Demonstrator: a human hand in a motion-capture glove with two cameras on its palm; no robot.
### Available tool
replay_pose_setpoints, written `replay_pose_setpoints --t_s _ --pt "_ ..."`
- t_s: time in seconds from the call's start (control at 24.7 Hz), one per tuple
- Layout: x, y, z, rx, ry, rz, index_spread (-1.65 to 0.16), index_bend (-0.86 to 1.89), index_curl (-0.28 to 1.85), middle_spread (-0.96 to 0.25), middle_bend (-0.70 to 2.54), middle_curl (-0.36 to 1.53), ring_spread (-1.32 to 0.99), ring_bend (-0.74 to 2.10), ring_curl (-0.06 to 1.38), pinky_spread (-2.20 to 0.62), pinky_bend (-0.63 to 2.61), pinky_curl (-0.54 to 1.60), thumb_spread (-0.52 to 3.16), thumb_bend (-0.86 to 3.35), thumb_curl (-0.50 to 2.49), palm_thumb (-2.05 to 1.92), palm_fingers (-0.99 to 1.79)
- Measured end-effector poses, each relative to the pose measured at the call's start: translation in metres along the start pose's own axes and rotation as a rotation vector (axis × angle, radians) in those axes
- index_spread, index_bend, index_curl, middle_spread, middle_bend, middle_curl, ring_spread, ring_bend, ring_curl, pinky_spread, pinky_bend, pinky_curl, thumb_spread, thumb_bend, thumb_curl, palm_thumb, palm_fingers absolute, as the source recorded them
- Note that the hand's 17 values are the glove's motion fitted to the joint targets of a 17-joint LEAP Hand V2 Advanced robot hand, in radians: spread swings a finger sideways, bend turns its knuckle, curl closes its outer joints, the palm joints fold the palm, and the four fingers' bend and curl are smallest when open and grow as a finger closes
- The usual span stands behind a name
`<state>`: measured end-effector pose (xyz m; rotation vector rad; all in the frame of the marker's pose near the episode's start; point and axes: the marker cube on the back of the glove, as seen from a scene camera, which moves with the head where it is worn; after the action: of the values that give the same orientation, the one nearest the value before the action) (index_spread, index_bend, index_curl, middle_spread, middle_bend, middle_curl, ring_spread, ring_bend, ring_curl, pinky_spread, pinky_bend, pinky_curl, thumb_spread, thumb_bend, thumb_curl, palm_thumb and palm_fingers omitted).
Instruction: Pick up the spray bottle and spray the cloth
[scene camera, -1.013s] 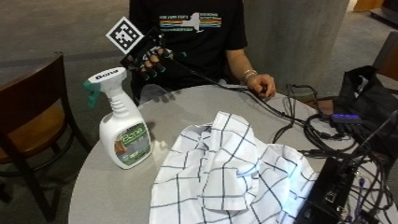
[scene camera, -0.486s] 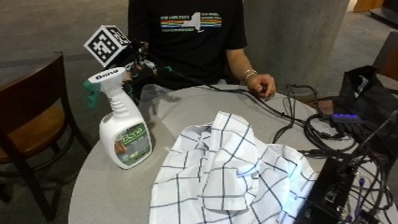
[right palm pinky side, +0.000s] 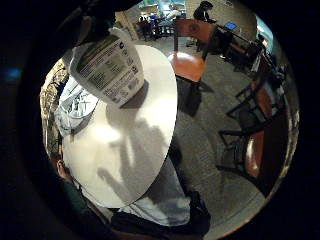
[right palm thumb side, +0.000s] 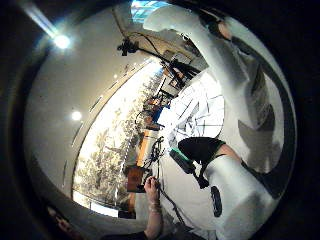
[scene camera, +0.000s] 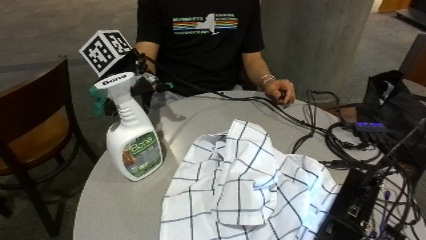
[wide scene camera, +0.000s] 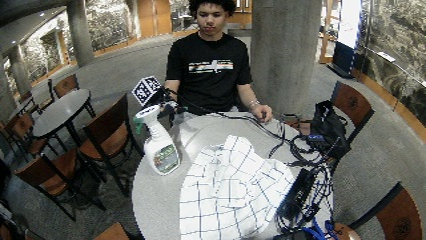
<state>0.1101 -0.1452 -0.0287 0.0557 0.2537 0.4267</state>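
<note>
Spray bottle (scene camera: 134, 145), "Bona" on cap

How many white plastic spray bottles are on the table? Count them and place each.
1. The white plastic spray bottle stands upright on the round grey table, beside the white checked cloth. Others could hide under the cloth.

A glossy white plastic spray bottle (scene camera: 133, 140) and a soft checked cloth (scene camera: 246, 195) sit on a smooth matt table (scene camera: 120, 210).

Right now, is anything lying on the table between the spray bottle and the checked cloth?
No. In the outside view, only bare grey table separates the spray bottle from the cloth; they stand apart.
</note>
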Motion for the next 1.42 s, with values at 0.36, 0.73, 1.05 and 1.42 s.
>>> replay_pose_setpoints --t_s 0.36,0.73,1.05,1.42 --pt "0.0 -0.016 0.0 0.061 0.005 0.013 -0.35 0.08 0.16 0.04 0.24 0.36 0.05 0.45 0.34 0.26 0.47 0.37 0.96 0.01 0.32 0.69 0.45" --pt "0.0 -0.026 0.001 0.205 0.073 -0.024 -0.22 0.19 0.25 -0.07 0.4 0.44 -0.11 0.69 0.42 -0.07 0.77 0.47 0.93 0.16 0.43 1.05 1.43" --pt "-0.002 -0.024 -0.001 0.192 0.104 -0.029 -0.2 0.26 0.34 -0.1 0.54 0.5 -0.15 0.78 0.48 -0.1 0.81 0.56 0.97 0.12 0.41 1.06 1.4" --pt "0.001 -0.017 -0.004 0.15 0.013 -0.032 -0.2 0.18 0.37 -0.09 0.44 0.47 -0.14 0.64 0.44 -0.2 0.74 0.53 0.88 0.03 0.43 1.03 1.03"
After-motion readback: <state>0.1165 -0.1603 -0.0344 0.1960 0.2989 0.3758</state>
